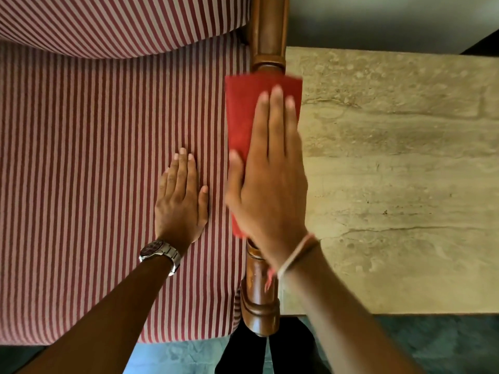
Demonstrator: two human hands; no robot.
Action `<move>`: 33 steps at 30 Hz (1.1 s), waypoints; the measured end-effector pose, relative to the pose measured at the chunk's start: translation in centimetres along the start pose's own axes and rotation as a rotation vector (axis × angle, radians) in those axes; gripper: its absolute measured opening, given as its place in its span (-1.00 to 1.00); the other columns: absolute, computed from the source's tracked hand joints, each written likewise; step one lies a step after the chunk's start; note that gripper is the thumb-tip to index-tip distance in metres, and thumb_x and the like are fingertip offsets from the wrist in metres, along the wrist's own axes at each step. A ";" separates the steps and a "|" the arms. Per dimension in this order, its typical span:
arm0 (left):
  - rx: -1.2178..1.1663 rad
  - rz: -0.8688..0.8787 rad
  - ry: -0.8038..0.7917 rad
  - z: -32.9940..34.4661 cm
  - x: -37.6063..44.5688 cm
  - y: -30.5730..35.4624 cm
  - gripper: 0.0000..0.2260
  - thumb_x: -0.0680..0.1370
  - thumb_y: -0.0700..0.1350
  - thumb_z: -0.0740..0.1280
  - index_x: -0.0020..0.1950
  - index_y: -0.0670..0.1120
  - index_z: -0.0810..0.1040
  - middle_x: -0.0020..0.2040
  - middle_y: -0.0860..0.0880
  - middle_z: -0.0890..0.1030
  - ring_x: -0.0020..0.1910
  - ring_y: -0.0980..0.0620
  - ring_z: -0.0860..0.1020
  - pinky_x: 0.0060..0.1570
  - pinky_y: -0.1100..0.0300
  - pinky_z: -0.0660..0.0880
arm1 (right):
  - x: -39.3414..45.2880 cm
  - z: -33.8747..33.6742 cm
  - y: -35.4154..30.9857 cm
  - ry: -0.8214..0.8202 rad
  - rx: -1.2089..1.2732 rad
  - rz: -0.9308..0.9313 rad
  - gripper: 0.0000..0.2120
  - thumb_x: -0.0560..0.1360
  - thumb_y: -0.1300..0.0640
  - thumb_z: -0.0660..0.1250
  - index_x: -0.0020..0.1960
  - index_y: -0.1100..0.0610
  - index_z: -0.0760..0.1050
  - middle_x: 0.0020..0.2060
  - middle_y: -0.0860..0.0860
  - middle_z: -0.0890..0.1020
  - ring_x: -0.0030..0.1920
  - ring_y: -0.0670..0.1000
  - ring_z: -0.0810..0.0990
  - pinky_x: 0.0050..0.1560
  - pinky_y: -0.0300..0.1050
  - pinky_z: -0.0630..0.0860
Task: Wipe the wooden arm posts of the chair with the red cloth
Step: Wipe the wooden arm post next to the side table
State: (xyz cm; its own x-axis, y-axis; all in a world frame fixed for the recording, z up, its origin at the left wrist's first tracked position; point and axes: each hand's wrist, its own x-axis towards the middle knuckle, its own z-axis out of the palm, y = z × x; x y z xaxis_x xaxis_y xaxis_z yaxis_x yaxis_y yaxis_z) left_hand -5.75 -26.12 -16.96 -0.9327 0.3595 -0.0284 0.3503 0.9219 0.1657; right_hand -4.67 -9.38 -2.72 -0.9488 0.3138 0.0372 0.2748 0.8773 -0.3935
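A turned wooden arm (268,31) of the chair runs up the middle of the view, from the near end (260,300) to the far end. The red cloth (244,109) lies flat over its middle stretch. My right hand (270,184) presses flat on the cloth, fingers straight and together, thumb on the left side. My left hand (181,203), with a wristwatch, rests palm down on the striped seat cushion (94,184) just left of the arm, holding nothing. The wood under the cloth is hidden.
A striped back cushion (121,20) bulges over the seat at the far left. A beige stone table top (405,171) lies right beside the arm. Dark carpet (418,344) and my dark legs (251,352) show below.
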 end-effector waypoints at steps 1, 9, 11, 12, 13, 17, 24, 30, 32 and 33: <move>0.004 0.000 0.002 0.1 0.0 -0.1 -0.45 0.69 0.05 -0.06 0.62 -0.21 0.09 0.64 -0.23 0.14 0.64 -0.13 0.11 0.60 -0.11 0.13 | 2.4 0.1 0.0 0.015 -0.018 -0.008 -0.35 0.68 -0.01 0.08 0.66 0.25 -0.01 0.67 0.20 0.05 0.68 0.18 -0.02 0.68 0.15 0.06; 0.004 -0.008 -0.022 -0.4 0.1 0.1 -0.44 0.69 0.05 -0.10 0.62 -0.23 0.08 0.64 -0.24 0.13 0.65 -0.13 0.09 0.61 -0.10 0.11 | -7.0 -0.5 -0.1 -0.050 -0.002 -0.018 -0.40 0.72 0.01 0.00 0.67 0.22 -0.05 0.68 0.16 0.00 0.69 0.12 -0.08 0.68 0.15 0.09; -0.003 -0.008 -0.021 -0.2 -0.1 0.1 -0.44 0.69 0.05 -0.08 0.62 -0.23 0.09 0.64 -0.24 0.13 0.64 -0.14 0.10 0.61 -0.10 0.10 | -6.8 -0.3 0.1 -0.041 -0.021 -0.032 -0.40 0.70 0.03 0.03 0.67 0.22 -0.03 0.68 0.16 0.03 0.69 0.13 -0.07 0.68 0.14 0.06; -0.005 -0.002 -0.025 -0.3 -0.1 0.1 -0.43 0.68 0.04 -0.05 0.62 -0.23 0.09 0.64 -0.24 0.13 0.64 -0.14 0.10 0.61 -0.10 0.11 | -4.8 -0.2 0.1 -0.028 -0.024 -0.036 -0.39 0.69 0.04 0.04 0.67 0.22 -0.01 0.68 0.16 0.04 0.69 0.14 -0.06 0.69 0.13 0.02; -0.001 0.004 -0.026 -0.3 0.0 0.1 -0.43 0.68 0.04 -0.03 0.62 -0.24 0.09 0.64 -0.24 0.13 0.64 -0.14 0.10 0.61 -0.11 0.11 | -2.2 0.0 -0.1 -0.010 -0.027 -0.053 -0.38 0.67 0.05 0.06 0.66 0.22 0.00 0.67 0.17 0.05 0.69 0.15 -0.04 0.69 0.13 -0.01; -0.017 -0.016 -0.037 -0.5 0.0 0.3 -0.43 0.68 0.04 -0.05 0.62 -0.23 0.09 0.64 -0.24 0.12 0.64 -0.14 0.09 0.61 -0.11 0.10 | 5.6 -0.1 -0.1 0.023 -0.046 -0.002 -0.35 0.64 0.08 0.10 0.66 0.23 0.00 0.67 0.18 0.06 0.68 0.18 -0.02 0.67 0.17 0.05; 0.003 -0.017 -0.036 -0.4 0.0 0.1 -0.44 0.69 0.04 -0.04 0.63 -0.22 0.07 0.64 -0.23 0.12 0.65 -0.13 0.09 0.61 -0.09 0.10 | -5.9 -0.4 -0.3 -0.054 -0.028 -0.001 -0.37 0.68 0.04 0.06 0.67 0.21 -0.03 0.68 0.16 0.02 0.69 0.15 -0.08 0.68 0.16 0.07; -0.012 -0.010 -0.034 -0.7 0.0 0.1 -0.45 0.68 0.02 -0.02 0.62 -0.24 0.10 0.64 -0.25 0.13 0.64 -0.15 0.10 0.59 -0.14 0.14 | 5.7 -0.2 -0.3 0.020 -0.043 0.002 -0.32 0.62 0.09 0.12 0.66 0.23 -0.01 0.67 0.19 0.06 0.68 0.19 -0.01 0.67 0.18 0.06; -0.014 -0.008 -0.038 -1.0 0.1 0.3 -0.45 0.68 0.01 -0.02 0.61 -0.25 0.12 0.63 -0.26 0.15 0.63 -0.17 0.13 0.58 -0.16 0.17 | 2.9 -0.1 -0.3 0.018 0.022 0.023 -0.36 0.67 0.05 0.08 0.66 0.23 -0.03 0.68 0.18 0.03 0.69 0.18 -0.05 0.66 0.19 0.09; -0.021 -0.003 -0.040 -1.1 0.1 0.4 -0.45 0.68 0.01 -0.02 0.61 -0.26 0.13 0.63 -0.26 0.16 0.63 -0.18 0.14 0.57 -0.17 0.19 | 0.0 -0.3 -0.3 -0.003 0.026 0.042 -0.37 0.69 0.04 0.06 0.67 0.23 -0.05 0.68 0.18 0.01 0.69 0.17 -0.07 0.66 0.19 0.10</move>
State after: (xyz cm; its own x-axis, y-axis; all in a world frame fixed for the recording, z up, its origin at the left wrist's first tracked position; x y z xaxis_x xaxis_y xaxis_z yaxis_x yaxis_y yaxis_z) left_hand -5.82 -25.88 -15.84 -0.9293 0.3630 -0.0680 0.3456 0.9197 0.1866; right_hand -4.75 -9.58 -2.35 -0.9368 0.3494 0.0176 0.3104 0.8534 -0.4188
